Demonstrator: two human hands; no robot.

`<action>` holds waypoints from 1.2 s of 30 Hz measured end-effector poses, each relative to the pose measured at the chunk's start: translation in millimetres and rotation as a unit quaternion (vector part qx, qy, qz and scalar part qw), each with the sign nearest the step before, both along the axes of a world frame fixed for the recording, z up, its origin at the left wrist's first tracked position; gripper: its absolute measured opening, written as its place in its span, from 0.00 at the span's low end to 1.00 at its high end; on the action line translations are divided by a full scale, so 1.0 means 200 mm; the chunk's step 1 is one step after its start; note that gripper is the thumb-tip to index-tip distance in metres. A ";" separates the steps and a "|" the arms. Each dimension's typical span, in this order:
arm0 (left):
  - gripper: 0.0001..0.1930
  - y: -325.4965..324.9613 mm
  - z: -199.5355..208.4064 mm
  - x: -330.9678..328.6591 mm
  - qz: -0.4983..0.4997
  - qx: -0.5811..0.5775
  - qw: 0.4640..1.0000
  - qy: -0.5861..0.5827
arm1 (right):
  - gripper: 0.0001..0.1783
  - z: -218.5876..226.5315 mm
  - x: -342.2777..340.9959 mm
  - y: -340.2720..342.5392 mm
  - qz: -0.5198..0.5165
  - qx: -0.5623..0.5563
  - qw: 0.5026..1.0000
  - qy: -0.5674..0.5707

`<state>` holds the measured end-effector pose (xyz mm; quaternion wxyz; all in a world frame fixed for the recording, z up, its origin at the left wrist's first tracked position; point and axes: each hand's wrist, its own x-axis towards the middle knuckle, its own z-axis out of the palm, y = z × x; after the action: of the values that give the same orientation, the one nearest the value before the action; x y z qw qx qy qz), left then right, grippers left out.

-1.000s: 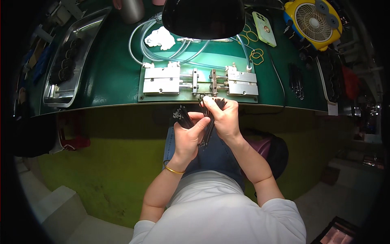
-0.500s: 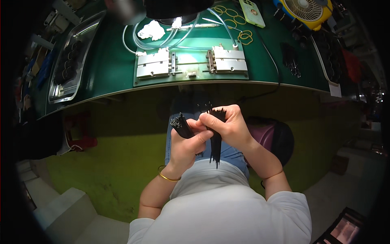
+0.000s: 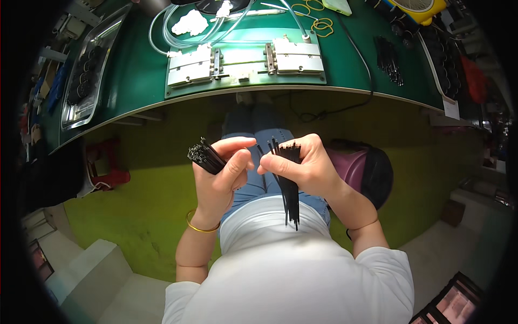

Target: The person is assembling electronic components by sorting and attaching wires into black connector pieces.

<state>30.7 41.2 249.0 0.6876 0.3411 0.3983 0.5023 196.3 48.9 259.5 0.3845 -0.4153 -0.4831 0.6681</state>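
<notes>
Above my lap, my left hand (image 3: 221,170) is closed around a bundle of thin black rods (image 3: 205,156), whose ends fan out past the index finger side. Its thumb and index finger stick out toward the other hand, with a gap between them. My right hand (image 3: 305,168) grips a second bundle of thin black rods (image 3: 290,197), which hangs down toward my white shirt. A few of these rods stand higher than the others near the right fingertips. The two hands are apart. What exactly the rods are cannot be told.
On the green table (image 3: 135,70) stands a fixture with two metal blocks (image 3: 190,67) and clear tubing. A metal tray (image 3: 102,81) of black coils lies left. Loose black rods (image 3: 389,59), yellow rubber bands (image 3: 322,27) and a yellow fan (image 3: 421,11) are right. A stool (image 3: 350,167) stands nearby.
My left hand has moved left, away from the right hand, and its thumb and index finger have spread apart. The right hand has hardly moved. The view has tilted down a little.
</notes>
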 end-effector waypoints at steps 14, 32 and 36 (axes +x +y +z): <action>0.06 -0.03 -0.04 0.03 0.017 0.016 0.999 0.036 | 0.10 0.02 0.01 0.00 -0.001 -0.005 1.000 0.014; 0.04 -0.03 0.06 -0.01 -0.065 -0.051 0.996 0.018 | 0.09 0.03 0.02 -0.04 0.057 -0.034 0.997 0.048; 0.06 -0.04 0.05 -0.02 -0.026 0.041 0.997 0.066 | 0.09 0.04 0.02 -0.05 0.047 -0.011 0.998 0.042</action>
<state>27.7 33.3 259.3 0.6581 0.4117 0.4127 0.4765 199.3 38.0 267.5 0.3681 -0.3676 -0.4784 0.7075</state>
